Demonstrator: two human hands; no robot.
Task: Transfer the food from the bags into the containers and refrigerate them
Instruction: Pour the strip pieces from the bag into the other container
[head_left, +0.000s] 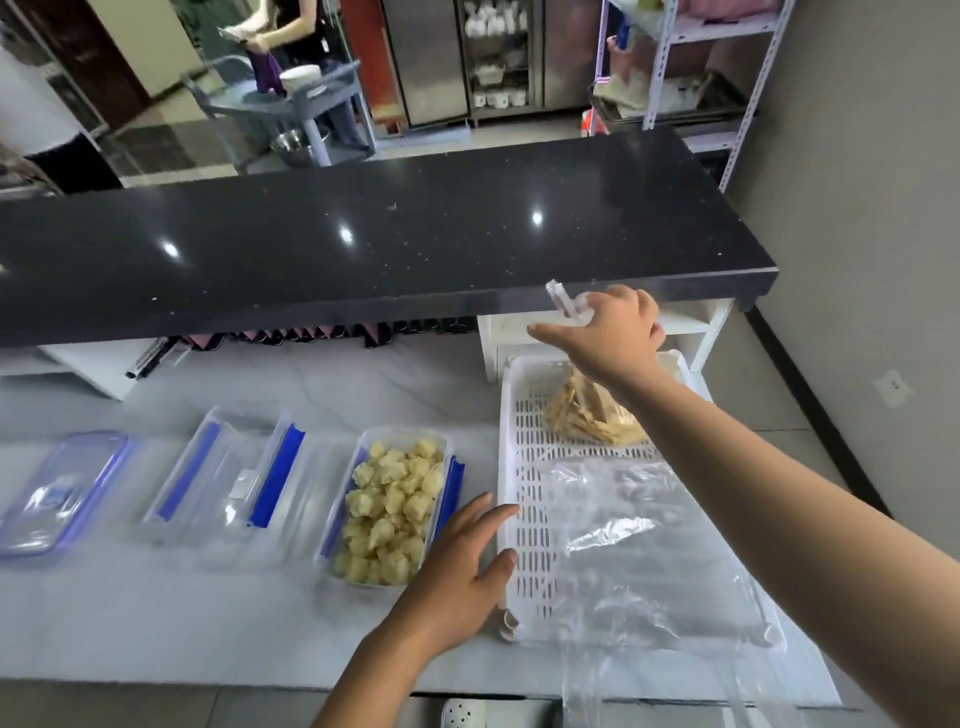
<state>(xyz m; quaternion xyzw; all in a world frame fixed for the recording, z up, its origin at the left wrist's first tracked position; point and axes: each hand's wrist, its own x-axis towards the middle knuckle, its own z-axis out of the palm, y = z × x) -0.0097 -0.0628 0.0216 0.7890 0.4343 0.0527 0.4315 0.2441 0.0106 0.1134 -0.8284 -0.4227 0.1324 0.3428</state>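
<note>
black speckled stone counter (415, 234) at the back. white slotted plastic tray (524, 519) holds a flat crinkled clear bag (623, 519). just left of the tray, a clear tub (363, 447) full of lumpy yellow chunks. bag of pale strips (587, 410) sits at the tray's far end, its twisted neck gripped by the right hand (613, 332). left hand (457, 571) flat, fingers straight, at the tray's left rim.

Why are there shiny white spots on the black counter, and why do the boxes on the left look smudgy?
In the head view, the white spots on the black counter are glare, most likely lamps reflecting; the empty container and lid look smeared, probably by camera motion, while the right hand gripping the bag looks sharper; the wide lens slightly bends the counter's edge.
</note>
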